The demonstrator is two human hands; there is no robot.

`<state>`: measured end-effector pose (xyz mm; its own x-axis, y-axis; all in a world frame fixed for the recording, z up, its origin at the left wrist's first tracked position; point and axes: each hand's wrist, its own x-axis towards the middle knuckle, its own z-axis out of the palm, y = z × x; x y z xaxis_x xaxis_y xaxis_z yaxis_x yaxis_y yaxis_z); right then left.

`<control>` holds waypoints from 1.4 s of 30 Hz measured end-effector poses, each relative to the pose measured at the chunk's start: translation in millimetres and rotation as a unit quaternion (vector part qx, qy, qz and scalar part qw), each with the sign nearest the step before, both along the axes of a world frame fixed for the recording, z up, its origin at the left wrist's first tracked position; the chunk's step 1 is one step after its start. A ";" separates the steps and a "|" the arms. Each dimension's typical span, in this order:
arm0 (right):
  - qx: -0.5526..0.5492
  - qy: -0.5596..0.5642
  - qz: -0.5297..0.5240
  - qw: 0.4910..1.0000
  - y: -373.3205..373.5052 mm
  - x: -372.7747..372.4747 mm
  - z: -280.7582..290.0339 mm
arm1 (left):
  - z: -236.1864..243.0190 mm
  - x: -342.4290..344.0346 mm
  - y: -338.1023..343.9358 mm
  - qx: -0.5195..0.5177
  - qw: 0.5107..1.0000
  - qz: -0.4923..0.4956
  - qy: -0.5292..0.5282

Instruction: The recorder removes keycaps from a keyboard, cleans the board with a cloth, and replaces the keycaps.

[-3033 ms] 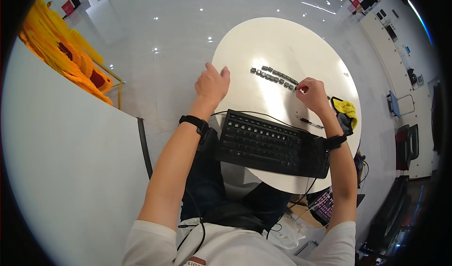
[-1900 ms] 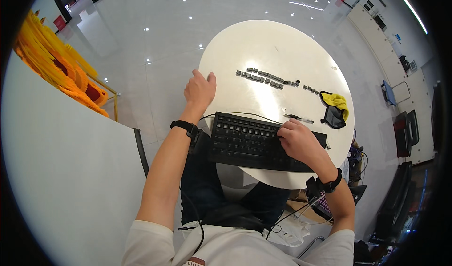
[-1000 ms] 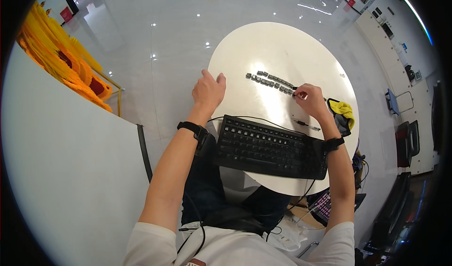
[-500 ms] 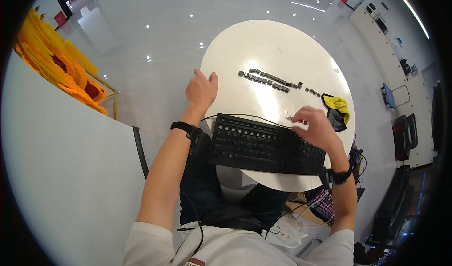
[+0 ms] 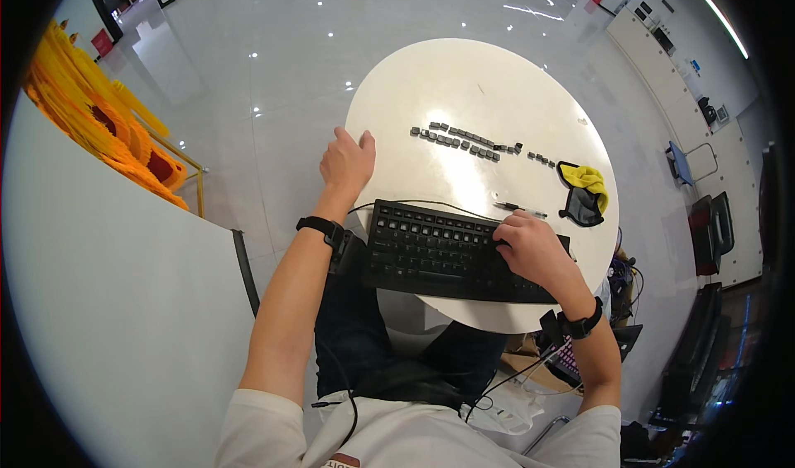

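A black keyboard [image 5: 431, 257] lies along the near side of a round white table [image 5: 414, 74]. Two of its upper rows show pale spots where keycaps are off. My right hand [image 5: 530, 248] is over the keyboard's right part, fingers curled and pressed together against the keys; whatever is between the fingertips is hidden. By the table's left edge rests my left hand [image 5: 346, 161], thumb apart from loosely bent fingers, holding nothing visible. Loose dark keycaps [image 5: 464, 137] lie in slanting rows beyond the keyboard. A pen [image 5: 522, 209] lies just past my right hand.
At the table's right side sits a black-edged pouch [image 5: 582, 207] with a yellow cloth [image 5: 588, 180]. The keyboard's cable [image 5: 431, 204] runs behind it. A white panel [image 5: 132, 286] stands at left, and a pink-keyed keyboard [image 5: 566, 360] is below the table's right edge.
My right hand has come down and left from near the pen onto the keyboard, uncovering the pen. A small white object seen at its fingers earlier no longer shows there. My left hand stays in place.
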<state>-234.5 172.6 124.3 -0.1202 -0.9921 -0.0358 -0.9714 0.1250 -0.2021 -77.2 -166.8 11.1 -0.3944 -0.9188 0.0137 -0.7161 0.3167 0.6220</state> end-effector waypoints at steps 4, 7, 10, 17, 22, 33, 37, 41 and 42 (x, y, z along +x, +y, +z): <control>0.004 0.037 0.000 0.999 -0.5 3.2 -7.9 | 1.1 0.0 -1.0 -0.002 1.000 -0.003 -0.002; -0.003 0.048 -0.014 0.999 -1.6 6.8 -12.7 | 1.4 -0.2 -1.3 0.006 1.000 -0.004 0.002; 0.001 0.010 -0.020 1.000 -3.9 5.8 -6.5 | 2.3 0.7 -0.3 -0.003 1.000 0.006 0.001; -0.081 -0.113 -0.094 0.986 -25.6 -54.2 12.4 | 4.1 -0.4 -0.3 0.029 1.000 -0.005 0.001; -0.142 -0.090 -0.095 0.981 -56.6 -127.3 -23.9 | -2.9 -0.4 -2.5 0.000 1.000 0.002 -0.002; -0.119 -0.085 -0.088 0.985 -76.3 -149.2 -52.1 | 0.9 -2.6 -2.5 0.003 1.000 -0.008 -0.002; -0.156 -0.094 -0.079 0.980 -74.7 -140.5 -43.5 | -0.3 -3.8 -2.4 0.009 1.000 -0.010 -0.005; -0.119 -0.092 -0.092 0.984 -58.8 -111.9 -8.2 | -3.5 -1.5 -4.4 0.008 1.000 -0.003 -0.004; -0.118 -0.093 -0.092 0.984 -51.6 -98.1 1.9 | -4.4 -0.2 -5.5 0.008 1.000 -0.002 -0.003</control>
